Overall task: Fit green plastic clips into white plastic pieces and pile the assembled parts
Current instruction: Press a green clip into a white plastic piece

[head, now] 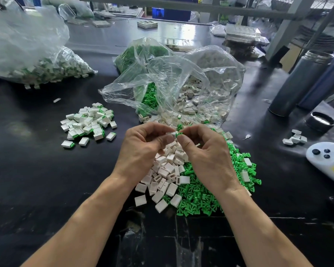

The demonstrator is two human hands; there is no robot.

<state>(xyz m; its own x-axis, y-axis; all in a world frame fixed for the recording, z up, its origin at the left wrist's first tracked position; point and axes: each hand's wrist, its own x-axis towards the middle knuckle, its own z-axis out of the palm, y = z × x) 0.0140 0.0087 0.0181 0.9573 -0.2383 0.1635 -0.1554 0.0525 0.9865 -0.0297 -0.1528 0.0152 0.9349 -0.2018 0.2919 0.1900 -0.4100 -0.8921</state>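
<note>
A white piece (172,134) is pinched by the left hand (143,149), a green clip (180,132) by the right hand (206,151); the two parts are held touching, above the table (37,180). Whether the clip is seated cannot be told. Under the hands loose white pieces (166,176) are heaped, with loose green clips (204,197) spread beside them to the right. An assembled pile (89,122) is seen well to the left. An open clear bag (181,83) with both kinds of parts is seen just behind the hands. A full bag (27,54) is seen far left, a lid (320,121) and a white controller (328,160) at right.
</note>
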